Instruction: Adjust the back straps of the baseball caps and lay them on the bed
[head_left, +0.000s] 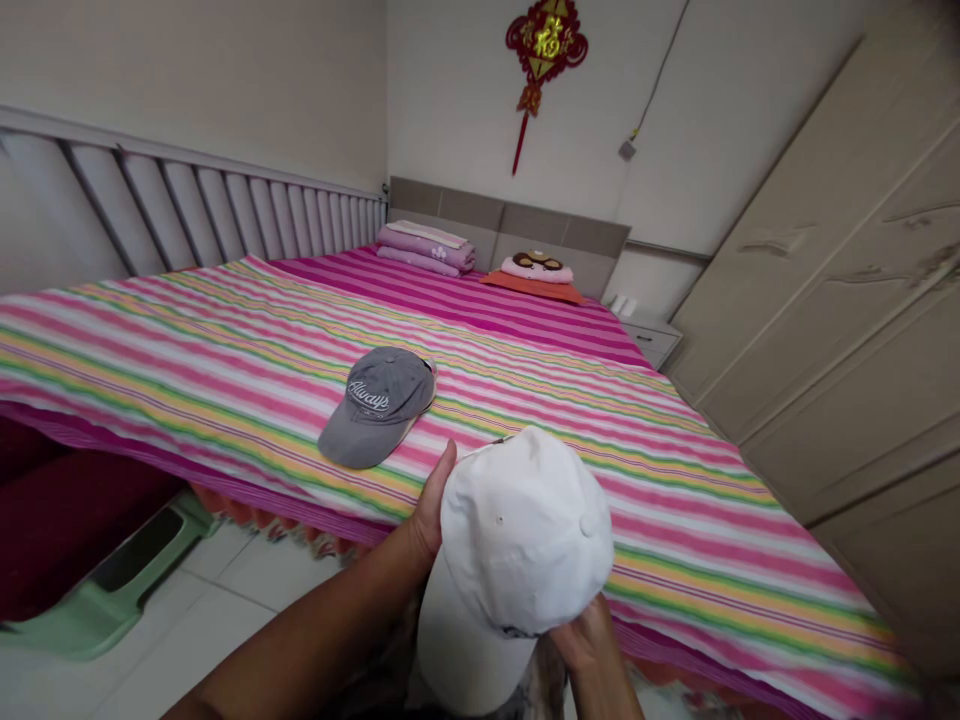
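A white baseball cap [529, 525] is held up in front of me over the bed's near edge, its brim pointing down toward me. My left hand [435, 505] grips its left side, thumb along the outside and the other fingers hidden by the cap. At the lower right, my right hand [585, 635] holds it from beneath, with most fingers out of sight. A grey baseball cap [390, 395] with white "Always" lettering lies on the striped bedspread [247, 340] to the left, apart from both hands.
Folded purple bedding [424, 250] and a pink-and-orange stack [536, 275] sit by the headboard [555, 225]. A white railing [225, 205] runs along the left. A green stool [97, 610] stands at lower left, a wardrobe [840, 290] at right, with a nightstand [649, 338] near it.
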